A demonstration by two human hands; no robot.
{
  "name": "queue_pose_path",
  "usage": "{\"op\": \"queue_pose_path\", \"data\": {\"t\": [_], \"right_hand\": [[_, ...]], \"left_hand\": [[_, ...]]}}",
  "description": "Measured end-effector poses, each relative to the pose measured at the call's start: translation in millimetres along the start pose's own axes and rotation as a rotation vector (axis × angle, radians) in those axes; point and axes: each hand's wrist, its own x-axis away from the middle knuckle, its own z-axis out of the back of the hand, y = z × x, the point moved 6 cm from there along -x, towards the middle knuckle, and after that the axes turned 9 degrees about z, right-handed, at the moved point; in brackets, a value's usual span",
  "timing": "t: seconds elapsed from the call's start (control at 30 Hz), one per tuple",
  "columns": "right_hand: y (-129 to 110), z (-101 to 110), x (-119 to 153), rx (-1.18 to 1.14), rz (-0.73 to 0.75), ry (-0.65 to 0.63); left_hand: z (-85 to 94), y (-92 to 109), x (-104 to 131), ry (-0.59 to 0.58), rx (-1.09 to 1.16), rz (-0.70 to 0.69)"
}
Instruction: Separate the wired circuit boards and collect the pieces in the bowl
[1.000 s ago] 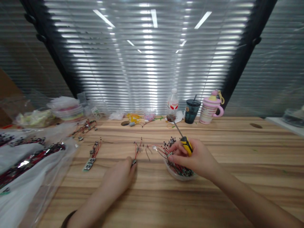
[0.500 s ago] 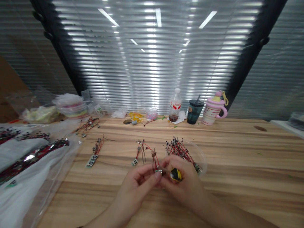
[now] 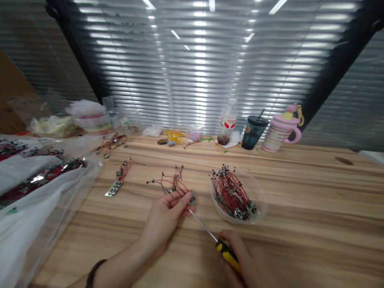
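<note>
My left hand [image 3: 168, 212] pinches a small circuit board [image 3: 192, 199] with thin red and black wires that fan out to the left over the table. In my right hand [image 3: 240, 256] is a screwdriver [image 3: 227, 256] with a yellow and black handle, partly covered by the fingers. Its metal shaft points up and left, and the tip lies close to my left fingertips; whether it touches them or the board I cannot tell. A round clear plastic bowl [image 3: 263, 200] to the right of my left hand holds a heap of wired boards [image 3: 234, 194].
Another wired board [image 3: 114, 187] lies at left, with a tangle of wires [image 3: 112, 143] behind it. Plastic bags with wired parts [image 3: 45, 224] cover the left side. Along the back stand a bottle [image 3: 227, 124], a dark tumbler [image 3: 254, 132] and a pink mug [image 3: 280, 132].
My right hand has moved down and right, away from my left hand, with the screwdriver now extended between them. The left hand keeps the board, its wires now swung left. The view has shifted slightly.
</note>
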Motion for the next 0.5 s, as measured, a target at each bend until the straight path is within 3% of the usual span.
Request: {"op": "queue_pose_path", "data": {"t": [0.13, 0.33, 0.5], "right_hand": [[7, 11, -7, -0.030, 0.118, 0.076], [-6, 29, -2, 0.050, 0.321, 0.373], [-16, 40, 3, 0.071, 0.406, 0.430]], "left_hand": [[-1.1, -4, 1, 0.018, -0.027, 0.049], [-3.5, -1, 5, 0.028, -0.149, 0.006], [-3.5, -1, 8, 0.043, -0.204, -0.012]]}}
